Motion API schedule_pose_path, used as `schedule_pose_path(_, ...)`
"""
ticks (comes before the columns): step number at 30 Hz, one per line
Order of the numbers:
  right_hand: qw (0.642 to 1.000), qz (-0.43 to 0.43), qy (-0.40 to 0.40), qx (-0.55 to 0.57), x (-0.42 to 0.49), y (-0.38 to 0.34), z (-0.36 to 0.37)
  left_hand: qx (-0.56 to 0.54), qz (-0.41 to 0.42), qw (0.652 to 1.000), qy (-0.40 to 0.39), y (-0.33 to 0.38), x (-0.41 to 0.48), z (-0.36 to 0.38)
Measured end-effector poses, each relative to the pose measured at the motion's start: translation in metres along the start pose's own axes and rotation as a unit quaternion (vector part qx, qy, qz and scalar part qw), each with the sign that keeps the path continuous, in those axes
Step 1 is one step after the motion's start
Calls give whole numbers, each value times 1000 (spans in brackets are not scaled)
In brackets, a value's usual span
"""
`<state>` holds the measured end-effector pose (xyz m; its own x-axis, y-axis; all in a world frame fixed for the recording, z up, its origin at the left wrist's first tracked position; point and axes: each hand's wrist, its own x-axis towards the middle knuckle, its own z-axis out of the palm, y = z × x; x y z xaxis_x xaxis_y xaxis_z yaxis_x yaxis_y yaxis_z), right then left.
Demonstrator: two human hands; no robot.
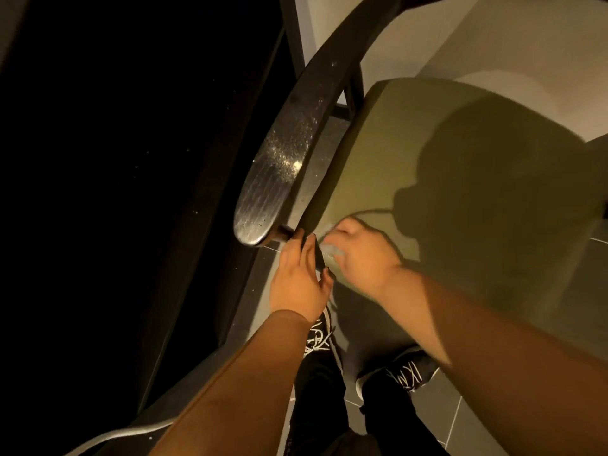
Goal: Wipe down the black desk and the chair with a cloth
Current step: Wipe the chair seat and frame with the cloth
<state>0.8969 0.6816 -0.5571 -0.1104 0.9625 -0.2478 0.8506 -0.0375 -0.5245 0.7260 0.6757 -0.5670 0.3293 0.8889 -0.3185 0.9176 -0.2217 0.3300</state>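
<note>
The chair fills the middle and right: an olive padded seat [444, 153] and a dark, dusty armrest [279, 162] curving up to its left. At the seat's near corner my right hand [362, 258] grips a pale cloth [332, 253], which shows only as a small blurred patch under the fingers. My left hand [299, 278] holds the dark front edge of the seat just left of it, fingers curled over the edge. The black desk [108, 153] lies along the left side, speckled with dust.
Grey tiled floor [467, 416] lies below, with my two black shoes [404, 370] on it close to the chair. A pale cable [131, 431] runs along the floor at bottom left. A light wall stands behind the chair.
</note>
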Motion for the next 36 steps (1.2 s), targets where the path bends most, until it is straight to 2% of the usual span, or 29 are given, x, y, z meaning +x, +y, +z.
schedule_pose_path(2,998,-36,-44,-28,-10,6,-13,-11,-3,1000,-17,-4,-5,-3)
schedule_pose_path(3,999,-24,-33,-30,-12,12,-23,-16,-3,1000,-20,-7,-6,-4)
schedule_pose_path(8,977,142,106,-115,-18,68,-52,2,8,1000,-6,-13,-13,3)
schedule_pose_path(10,979,165,97,-72,-26,49,-36,23,30,999,-6,-19,-18,8)
schedule_pose_path(12,981,145,124,-17,-39,12,-7,41,46,998,-18,-25,-22,12)
schedule_pose_path(14,988,90,117,-49,-48,-19,17,31,45,998,-26,-30,-24,11)
schedule_pose_path(17,994,25,105,-25,-57,-27,15,15,38,998,-45,-35,-28,1)
schedule_pose_path(20,990,69,124,-24,-39,-25,-9,16,33,998,-53,-47,-27,-15)
schedule_pose_path(24,983,109,144,-25,30,11,3,22,29,998,-48,-66,-21,-26)
schedule_pose_path(27,973,182,140,-5,56,-16,11,-2,31,999,-26,-78,-19,-30)
schedule_pose_path(29,971,208,119,24,48,-48,21,21,49,998,-22,-84,-20,-35)
schedule_pose_path(31,986,151,65,6,24,-72,38,42,63,997,-19,-87,-24,-42)
schedule_pose_path(33,993,101,47,35,-2,-77,47,33,64,997,4,-86,-29,-50)
schedule_pose_path(36,995,89,35,39,-20,-89,19,-18,38,999,20,-81,-41,-69)
